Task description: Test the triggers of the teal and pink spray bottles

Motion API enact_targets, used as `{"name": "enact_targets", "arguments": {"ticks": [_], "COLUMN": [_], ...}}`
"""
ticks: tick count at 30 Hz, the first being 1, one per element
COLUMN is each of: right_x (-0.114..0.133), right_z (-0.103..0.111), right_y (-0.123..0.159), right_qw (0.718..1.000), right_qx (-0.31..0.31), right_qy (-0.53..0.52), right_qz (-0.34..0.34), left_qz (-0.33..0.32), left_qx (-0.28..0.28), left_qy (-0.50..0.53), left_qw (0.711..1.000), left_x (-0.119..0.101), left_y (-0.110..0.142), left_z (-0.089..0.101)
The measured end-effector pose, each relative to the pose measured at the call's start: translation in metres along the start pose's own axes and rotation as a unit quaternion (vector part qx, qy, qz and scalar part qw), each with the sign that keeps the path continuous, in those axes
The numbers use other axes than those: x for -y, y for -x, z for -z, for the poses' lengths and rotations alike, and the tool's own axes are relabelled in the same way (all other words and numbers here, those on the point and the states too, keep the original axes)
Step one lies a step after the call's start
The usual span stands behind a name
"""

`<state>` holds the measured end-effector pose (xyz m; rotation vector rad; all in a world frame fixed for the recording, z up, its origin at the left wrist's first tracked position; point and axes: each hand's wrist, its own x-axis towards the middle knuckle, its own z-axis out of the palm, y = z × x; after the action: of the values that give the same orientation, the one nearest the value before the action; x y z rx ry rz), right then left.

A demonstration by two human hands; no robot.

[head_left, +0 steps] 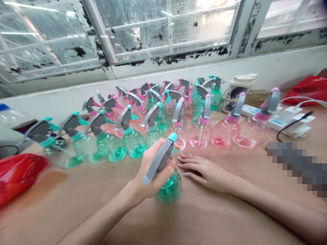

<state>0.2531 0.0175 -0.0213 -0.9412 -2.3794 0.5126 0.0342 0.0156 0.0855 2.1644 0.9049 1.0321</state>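
Note:
My left hand is wrapped round the neck of a green spray bottle. The bottle stands on the table in front of me, its grey trigger head with a teal nozzle rising above the fingers. To its right, my right hand lies palm down on the wooden table, fingers stretched out and holding nothing. Just beyond both hands runs a front row of clear spray bottles: green ones such as one teal-collared bottle on the left, and pink ones such as one pink-collared bottle on the right.
More pink and green spray bottles crowd behind the front row, below the window. At the back right are a lidded cup, a white power strip with cables and a red plastic bag. Another red bag lies left.

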Motion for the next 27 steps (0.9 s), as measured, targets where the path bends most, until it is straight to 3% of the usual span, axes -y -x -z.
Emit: {"name": "enact_targets", "arguments": {"ticks": [12,27], "right_x": [-0.0038,-0.0014], "right_z": [-0.0019,-0.0007], "right_y": [0.0005,0.0002], "right_qw": [0.999,1.000], "right_qx": [0.022,0.001], "right_qy": [0.026,0.003], "right_qz": [0.002,0.008], "left_qz": [0.020,0.026], "left_qx": [-0.008,-0.012], "left_qy": [0.010,0.019], "left_qw": [1.000,0.999], "left_x": [-0.0079,-0.0056], "left_y": [0.0038,0.0028], "left_z": [-0.0021,-0.0027]}}
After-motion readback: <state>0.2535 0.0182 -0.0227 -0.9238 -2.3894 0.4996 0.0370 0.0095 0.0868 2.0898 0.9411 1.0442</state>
